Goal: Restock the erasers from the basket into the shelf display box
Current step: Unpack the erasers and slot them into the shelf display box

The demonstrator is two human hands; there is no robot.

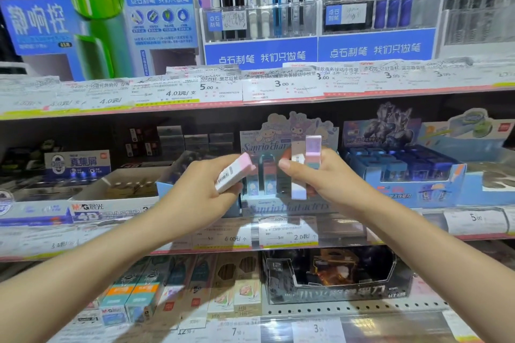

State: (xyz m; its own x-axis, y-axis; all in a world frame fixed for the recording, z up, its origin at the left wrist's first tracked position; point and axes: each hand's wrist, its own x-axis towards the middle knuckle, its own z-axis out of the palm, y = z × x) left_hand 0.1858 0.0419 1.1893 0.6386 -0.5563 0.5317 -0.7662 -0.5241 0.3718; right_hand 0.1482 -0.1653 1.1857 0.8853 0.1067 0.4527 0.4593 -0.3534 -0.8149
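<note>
Holding erasers (306, 167) before display box (289, 206).

On the top shelf stands a big blue poster (92, 17) with a green pen on it. To its right, clear pen racks (260, 21) hold many pens upright. White price tags (281, 86) cover the shelf edge below them. On the middle shelf, a white carton (111, 198) sits at the left and a blue box of small dark blue items (401, 172) at the right. On the bottom shelf stand pencil packs (195, 284) beside a black display box (337, 276).
</note>
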